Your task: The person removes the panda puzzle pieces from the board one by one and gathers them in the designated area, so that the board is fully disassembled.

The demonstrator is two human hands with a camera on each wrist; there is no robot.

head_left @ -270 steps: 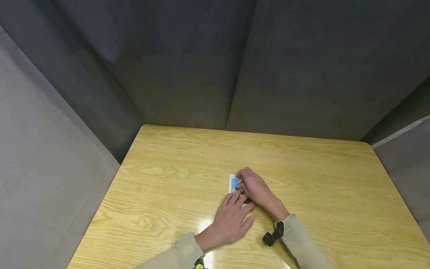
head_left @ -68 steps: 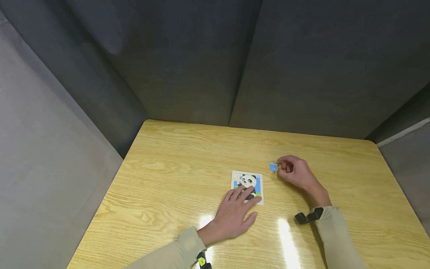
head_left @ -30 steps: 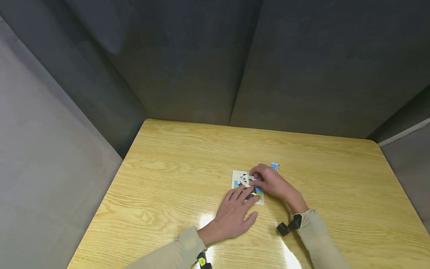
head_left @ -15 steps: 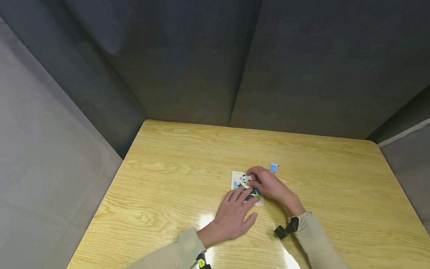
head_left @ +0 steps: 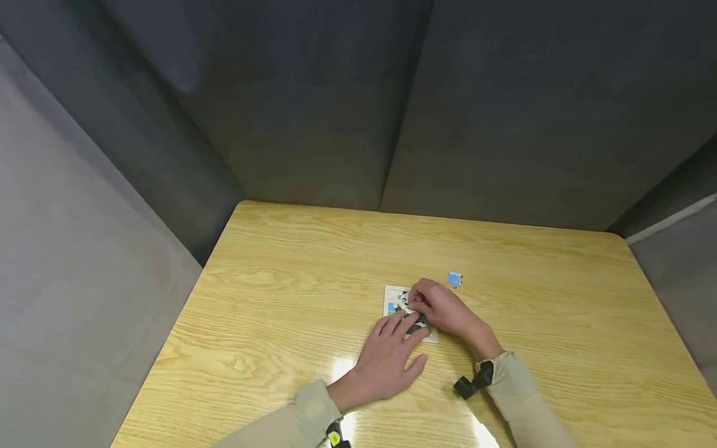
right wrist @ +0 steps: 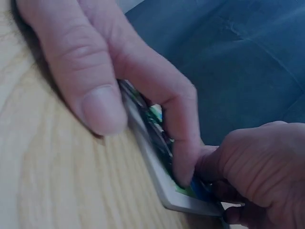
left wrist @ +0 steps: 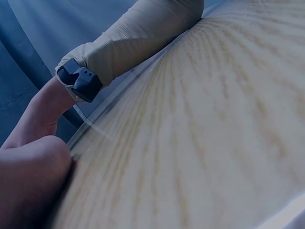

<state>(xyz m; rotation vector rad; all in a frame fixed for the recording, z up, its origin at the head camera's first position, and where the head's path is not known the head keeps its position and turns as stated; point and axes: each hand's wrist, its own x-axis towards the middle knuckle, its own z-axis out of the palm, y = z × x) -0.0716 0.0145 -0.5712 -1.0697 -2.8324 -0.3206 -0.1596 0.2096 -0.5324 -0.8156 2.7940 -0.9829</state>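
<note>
A small square panda jigsaw puzzle with a pale frame lies on the table under both hands. My left hand rests on its lower part, fingers straight and spread. Its fingertips press the picture beside the frame's edge in the right wrist view. My right hand bends over the upper right of the picture. Thumb and index finger pinch at a puzzle piece by the panda's face, mostly hidden beneath them. One loose blue puzzle piece lies on the wood just beyond the right hand.
The wood-grain table spreads around the puzzle. Dark curtains stand behind its far edge, with a grey panel on the left. Black camera mounts sit at the sleeve cuffs, and glare marks the near tabletop.
Earlier the right hand worked at the puzzle, then held a blue piece to its right. That piece now lies on the table, and the hand is back at the panda's face. The left hand stays put.
</note>
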